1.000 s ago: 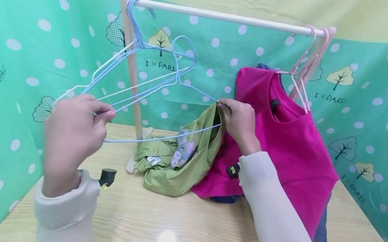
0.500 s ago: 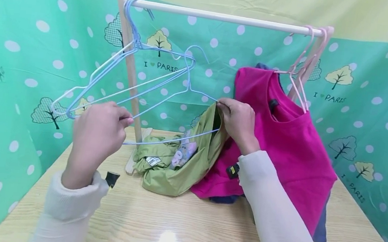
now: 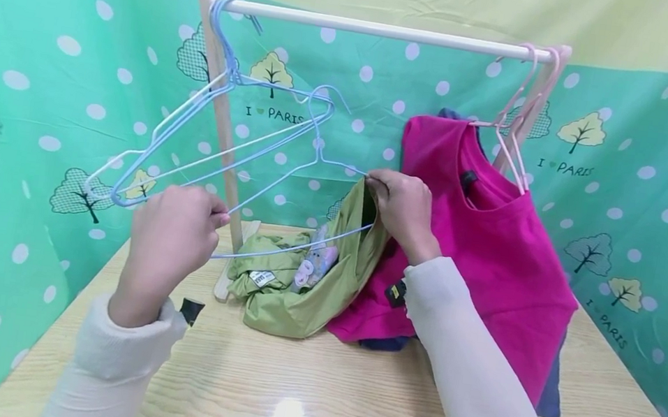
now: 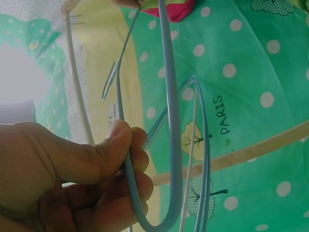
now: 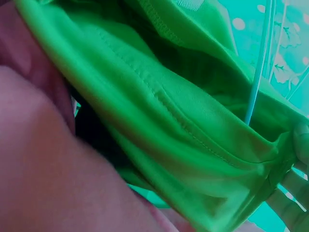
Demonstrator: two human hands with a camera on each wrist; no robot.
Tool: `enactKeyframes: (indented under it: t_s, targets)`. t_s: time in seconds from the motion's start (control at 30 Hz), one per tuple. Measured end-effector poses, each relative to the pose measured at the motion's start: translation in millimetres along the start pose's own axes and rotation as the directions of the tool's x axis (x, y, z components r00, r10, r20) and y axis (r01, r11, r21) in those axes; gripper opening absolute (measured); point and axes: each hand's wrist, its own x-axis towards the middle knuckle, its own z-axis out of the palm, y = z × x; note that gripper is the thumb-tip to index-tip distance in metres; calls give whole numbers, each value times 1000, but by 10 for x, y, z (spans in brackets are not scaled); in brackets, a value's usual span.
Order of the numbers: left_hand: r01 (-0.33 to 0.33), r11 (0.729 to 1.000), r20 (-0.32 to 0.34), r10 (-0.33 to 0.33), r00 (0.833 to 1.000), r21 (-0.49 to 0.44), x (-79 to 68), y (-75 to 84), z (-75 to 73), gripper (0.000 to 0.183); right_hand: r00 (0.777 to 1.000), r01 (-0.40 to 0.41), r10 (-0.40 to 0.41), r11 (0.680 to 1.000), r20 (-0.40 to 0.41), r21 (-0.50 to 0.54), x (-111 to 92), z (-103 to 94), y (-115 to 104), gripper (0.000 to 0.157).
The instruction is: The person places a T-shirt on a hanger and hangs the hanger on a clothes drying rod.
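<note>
A light-blue wire hanger (image 3: pixel 274 185) is tilted in the middle of the head view, its hook free of the rail. My left hand (image 3: pixel 174 244) pinches its near-left corner; in the left wrist view the thumb (image 4: pixel 113 145) presses the blue wire against the fingers. The hanger's other end runs into the opening of a green garment (image 3: pixel 295 312). My right hand (image 3: pixel 400 210) pinches that opening's edge where the wire meets it. Up close, the right wrist view has the green fabric (image 5: pixel 193 111) with the wire entering its gap. The hanger's far tip is hidden.
A clothes rack with a white rail (image 3: pixel 383 30) stands behind. Blue and white hangers (image 3: pixel 228 47) hang at its left. A magenta top (image 3: pixel 478 270) hangs at the right on pink hangers (image 3: pixel 521 106), a dark blue garment (image 3: pixel 552 389) behind it. All stands on a wooden table (image 3: pixel 246 394).
My left hand has moved right, and the hanger has shifted right with it, its hook now lower and farther right. The right hand keeps its grip in nearly the same place.
</note>
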Motion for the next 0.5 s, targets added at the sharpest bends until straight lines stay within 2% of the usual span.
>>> enactKeyframes:
  t_s: [0.17,0.5]
  targets:
    - [-21,1000,-25,21,999,13,-16,42,20,7,999,34,-34,999,-2,-27,17,31,-93,14]
    - [2,1000,-9,-2,1000,7,-44,87,57,7,998,70,-70,997,-3,-29,41,33,-255,16]
